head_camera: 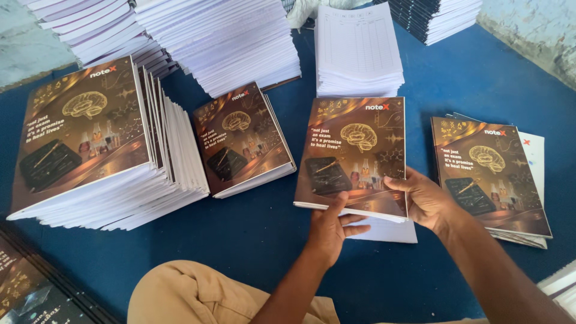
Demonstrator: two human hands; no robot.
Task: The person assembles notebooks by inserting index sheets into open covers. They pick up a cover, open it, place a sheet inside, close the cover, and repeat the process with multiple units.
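Item: brown-covered notebook [354, 153], lifted slightly at its near edge above a white page block [384, 231] on the blue table [252, 240].
Left hand [330, 228]: grasping the near edge, thumb on the cover, fingers curled beneath.
Right hand [427, 201]: gripping the near right corner, thumb on top.
Neighbours: small notebook stack [243, 138] to the left, with a strip of bare blue between; tall leaning pile [90, 138] farther left; short stack [489, 174] just beside the right hand, its edge close to the wrist.
Behind: ruled white page stack [359, 51] touching the notebook's far edge; large white stacks [222, 42] beyond.
Open room: bare table toward the person's tan-clad knee [192, 294].
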